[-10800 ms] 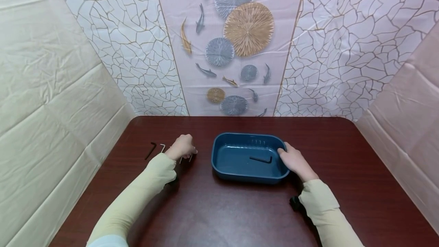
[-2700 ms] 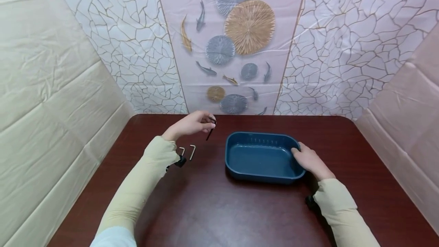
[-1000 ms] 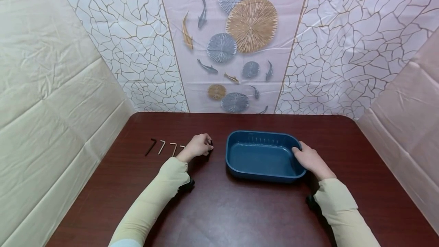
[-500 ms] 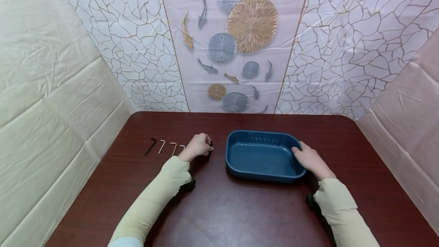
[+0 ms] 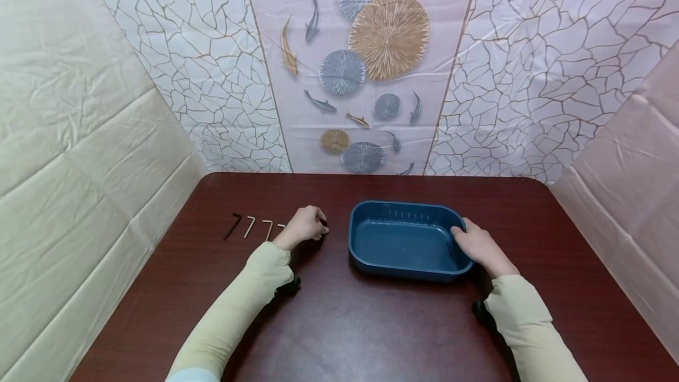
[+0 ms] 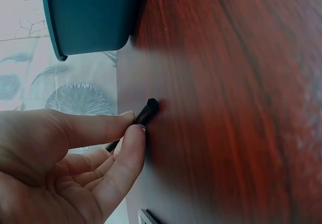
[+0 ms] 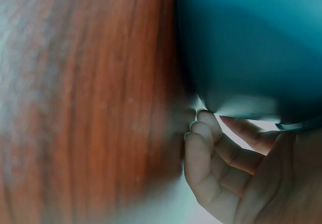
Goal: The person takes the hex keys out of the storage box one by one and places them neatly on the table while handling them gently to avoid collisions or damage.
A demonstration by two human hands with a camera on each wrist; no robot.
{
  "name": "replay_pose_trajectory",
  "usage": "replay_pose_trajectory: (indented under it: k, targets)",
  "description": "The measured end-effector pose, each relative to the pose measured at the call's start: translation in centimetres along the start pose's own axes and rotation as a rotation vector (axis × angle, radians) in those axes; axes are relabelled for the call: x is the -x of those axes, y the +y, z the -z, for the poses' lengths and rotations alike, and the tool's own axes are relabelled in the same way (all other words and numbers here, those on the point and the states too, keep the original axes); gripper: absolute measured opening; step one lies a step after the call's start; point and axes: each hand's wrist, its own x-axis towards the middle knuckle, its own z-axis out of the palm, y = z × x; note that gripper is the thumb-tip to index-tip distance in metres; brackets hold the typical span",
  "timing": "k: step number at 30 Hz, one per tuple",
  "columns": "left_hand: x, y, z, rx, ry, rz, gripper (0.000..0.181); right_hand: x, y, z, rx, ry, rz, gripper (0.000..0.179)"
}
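My left hand point(image 5: 305, 226) is low over the table, left of the blue tray point(image 5: 408, 273). It pinches a black hex key point(image 6: 147, 112) between thumb and fingertips, close to the wood; whether the key touches the table I cannot tell. To its left lie a black hex key point(image 5: 232, 227) and silver ones, among them one silver hex key point(image 5: 250, 227) and another silver hex key point(image 5: 269, 230). A further silver key point(image 5: 282, 226) is partly hidden by the hand. My right hand point(image 5: 480, 246) grips the tray's right end, thumb over the rim and fingers curled beneath outside.
The dark red wooden table point(image 5: 339, 335) reaches back to a patterned cloth wall point(image 5: 345, 117). Pale cloth walls stand at the left and right sides.
Since the oldest frame the tray has shifted right and the black hex key has left it. My left hand carried that key in the air, then lowered it beside the row. The last second shows hardly any motion.
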Motion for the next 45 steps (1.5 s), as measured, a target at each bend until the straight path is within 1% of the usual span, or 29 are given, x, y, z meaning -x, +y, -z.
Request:
replay_pose_trajectory:
  k: [4,9,12,15,19,22,26,32,35,37,41,45]
  targets:
    - [0.0,-0.1,0.0,0.016,0.015,0.008,0.026,0.0,0.1,-0.1,-0.006,-0.002,0.001,0.066]
    - [0.1,-0.2,-0.2,0.014,0.039,-0.015,0.027,0.0,0.2,0.0,-0.007,0.0,0.0,0.066]
    - [0.2,-0.3,-0.3,-0.003,0.054,-0.019,0.025,0.0,0.2,0.0,-0.003,0.003,0.004,0.066]
    - [0.3,-0.3,-0.4,-0.041,0.068,-0.02,0.018,-0.1,0.1,0.0,0.001,0.008,0.007,0.066]
    - [0.6,-0.2,-0.5,-0.141,0.086,-0.034,0.013,0.0,0.1,0.0,-0.007,-0.001,0.0,0.066]
    - [0.8,-0.1,-0.5,-0.209,0.092,-0.048,0.018,0.0,0.1,0.0,-0.015,-0.01,-0.005,0.067]
    - [1.0,0.1,-0.6,-0.24,0.093,-0.061,0.025,0.0,0.2,-0.1,-0.013,-0.004,0.0,0.067]
    - [1.2,0.2,-0.5,-0.232,0.095,-0.061,0.026,-0.1,0.2,0.0,-0.006,-0.003,0.009,0.067]
    - [1.3,0.0,-0.3,-0.202,0.112,-0.056,0.022,0.0,0.1,-0.1,-0.008,-0.003,0.012,0.066]
    - [1.7,-0.3,0.1,-0.16,0.12,-0.056,0.019,0.0,0.0,-0.1,-0.01,-0.005,0.013,0.067]
    - [3.0,-0.8,0.9,-0.067,0.138,-0.053,0.014,0.1,-0.2,-0.1,-0.012,0.0,0.016,0.068]
    - [4.7,-1.3,1.3,-0.044,0.136,-0.06,0.014,0.2,-0.1,0.1,-0.008,0.032,0.021,0.067]
